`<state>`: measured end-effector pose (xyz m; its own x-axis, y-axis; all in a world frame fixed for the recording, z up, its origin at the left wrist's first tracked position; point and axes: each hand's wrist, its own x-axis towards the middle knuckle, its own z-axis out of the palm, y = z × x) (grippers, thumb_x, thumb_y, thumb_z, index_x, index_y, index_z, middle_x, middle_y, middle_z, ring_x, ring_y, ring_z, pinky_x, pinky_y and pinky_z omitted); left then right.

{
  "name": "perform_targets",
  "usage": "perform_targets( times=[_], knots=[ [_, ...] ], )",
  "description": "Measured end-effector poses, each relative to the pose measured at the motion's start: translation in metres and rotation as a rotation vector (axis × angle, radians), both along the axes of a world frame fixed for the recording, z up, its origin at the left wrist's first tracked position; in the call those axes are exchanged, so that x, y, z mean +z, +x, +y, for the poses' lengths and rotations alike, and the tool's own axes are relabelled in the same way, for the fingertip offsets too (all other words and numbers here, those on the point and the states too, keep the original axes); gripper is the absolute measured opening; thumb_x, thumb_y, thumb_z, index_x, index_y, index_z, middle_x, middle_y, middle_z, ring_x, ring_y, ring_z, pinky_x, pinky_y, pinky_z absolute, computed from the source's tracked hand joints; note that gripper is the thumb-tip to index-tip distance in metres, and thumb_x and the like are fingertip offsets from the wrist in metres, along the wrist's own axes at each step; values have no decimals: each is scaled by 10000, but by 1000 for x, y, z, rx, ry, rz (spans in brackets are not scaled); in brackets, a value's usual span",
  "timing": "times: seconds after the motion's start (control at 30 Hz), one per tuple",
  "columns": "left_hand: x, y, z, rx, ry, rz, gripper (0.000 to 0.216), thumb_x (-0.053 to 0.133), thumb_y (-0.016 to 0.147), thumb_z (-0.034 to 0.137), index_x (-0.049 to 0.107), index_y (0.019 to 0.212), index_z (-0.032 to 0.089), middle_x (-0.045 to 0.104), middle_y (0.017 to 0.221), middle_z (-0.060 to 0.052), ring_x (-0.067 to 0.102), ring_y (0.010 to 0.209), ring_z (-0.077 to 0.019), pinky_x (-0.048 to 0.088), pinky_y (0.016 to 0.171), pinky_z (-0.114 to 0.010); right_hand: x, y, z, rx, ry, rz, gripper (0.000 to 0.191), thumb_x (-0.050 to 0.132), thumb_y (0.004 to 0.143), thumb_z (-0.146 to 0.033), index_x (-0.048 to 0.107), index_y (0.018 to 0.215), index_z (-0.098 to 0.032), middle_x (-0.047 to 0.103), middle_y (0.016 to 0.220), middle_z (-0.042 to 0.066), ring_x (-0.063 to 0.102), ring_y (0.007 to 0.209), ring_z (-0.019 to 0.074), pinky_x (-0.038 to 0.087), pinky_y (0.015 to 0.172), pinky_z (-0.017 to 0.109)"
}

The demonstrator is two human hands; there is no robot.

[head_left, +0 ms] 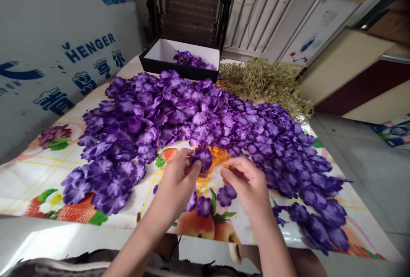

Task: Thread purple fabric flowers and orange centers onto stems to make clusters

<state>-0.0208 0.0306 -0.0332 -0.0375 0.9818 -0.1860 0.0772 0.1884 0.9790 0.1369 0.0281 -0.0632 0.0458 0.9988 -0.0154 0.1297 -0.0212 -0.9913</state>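
Observation:
My left hand [181, 174] pinches a purple artificial flower [202, 157] between thumb and fingers, its petals facing up. To its right, my right hand [245, 181] is closed in a pinch, with a small orange piece [226, 166] showing at the fingertips. Behind and between the hands lies a scatter of tiny orange pieces [219, 155]. Some loose purple flowers [203, 206] rest on the tablecloth below my hands. A broad heap of purple flower heads [179, 106] curves around them from left to right.
A black box [179, 71] with a white inside holds several purple flowers at the table's back. Beside it lies a bundle of dry greenish stems [265, 78]. The table has a fruit-patterned cloth [128, 221]. A brown chair [192, 3] stands behind, a white appliance [64, 33] on the left.

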Motion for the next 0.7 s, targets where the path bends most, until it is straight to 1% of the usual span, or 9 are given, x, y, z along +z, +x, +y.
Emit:
perform_targets(
  times=[0.13,0.2,0.27,0.33,0.4,0.47,0.53,0.63,0.7],
  knots=[
    [-1,2,-1,-44,14,53,101,529,848,278,505,864,181,653,707,-28,688,695,-228,537,680,-349,4,1,-6,-26,43,-35,82,677,780,-242,600,774,-213,634,642,-24,608,574,148,475,550,246],
    [1,3,-2,-78,11,42,100,517,862,277,497,872,180,644,720,-28,681,708,-224,532,694,-351,7,2,-9,-42,120,-95,85,678,788,-218,595,768,-217,639,690,-13,611,624,152,481,598,261],
    [3,5,-3,-117,8,41,84,509,872,261,494,878,179,643,734,-27,677,724,-217,521,702,-338,12,3,-11,-39,235,-144,118,663,804,-185,565,752,-224,622,760,-4,608,702,158,487,650,275],
    [6,6,-4,-171,29,70,50,505,875,225,497,849,183,639,718,-14,660,703,-194,493,662,-293,17,4,-12,-10,328,-182,164,653,811,-154,531,730,-228,588,846,10,602,826,174,492,733,303],
    [7,7,-5,-242,64,104,53,495,883,190,509,832,187,621,689,6,622,661,-165,442,592,-246,21,4,-13,18,369,-240,188,659,808,-144,519,714,-226,574,959,37,586,975,203,477,840,350],
    [7,8,-7,-310,89,115,60,482,898,180,523,855,191,603,686,19,586,647,-147,402,561,-228,24,3,-13,43,370,-300,197,660,807,-132,517,708,-226,588,1062,62,578,1062,223,458,902,382],
    [7,7,-8,-352,99,124,63,475,912,188,532,888,199,593,704,25,563,651,-140,392,567,-226,26,1,-14,71,367,-325,210,643,813,-108,508,708,-230,629,1056,66,615,1032,215,476,882,372],
    [6,7,-9,-378,119,152,76,468,924,197,539,900,209,602,746,19,558,679,-143,402,599,-232,26,0,-16,84,371,-335,223,622,818,-87,496,714,-238,680,946,53,666,937,200,508,801,329],
    [7,6,-9,-398,120,151,84,459,931,200,541,923,212,625,787,8,578,715,-152,418,629,-239,26,0,-18,76,367,-342,225,614,820,-90,488,712,-243,690,920,52,673,918,202,513,778,322]
  ],
)
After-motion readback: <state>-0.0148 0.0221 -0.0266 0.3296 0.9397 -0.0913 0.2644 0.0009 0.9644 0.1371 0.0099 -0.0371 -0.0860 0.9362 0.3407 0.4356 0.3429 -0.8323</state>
